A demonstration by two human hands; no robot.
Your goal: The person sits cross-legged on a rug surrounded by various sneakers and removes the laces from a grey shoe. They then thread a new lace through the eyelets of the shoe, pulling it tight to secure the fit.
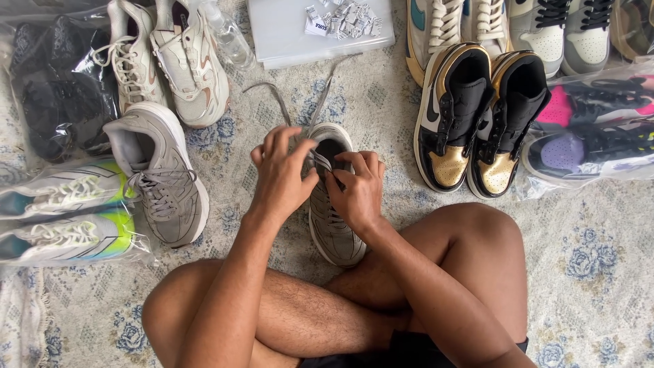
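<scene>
A grey sneaker [335, 235] lies on the patterned rug in front of my crossed legs, its opening pointing away from me. My left hand [281, 174] rests over the shoe's collar and pinches its grey lace. My right hand [357, 187] grips the lace at the tongue, next to the left hand. Two loose lace ends [320, 95] trail from the shoe toward the far side of the rug.
A matching grey sneaker [163, 180] lies left of it. Cream sneakers [170, 58], bagged shoes [65, 211] and a dark bagged pair [58, 88] fill the left. Black-and-gold high-tops [477, 123], more bagged shoes [593, 129], a white box [293, 31] and a clear bottle [228, 34] sit beyond.
</scene>
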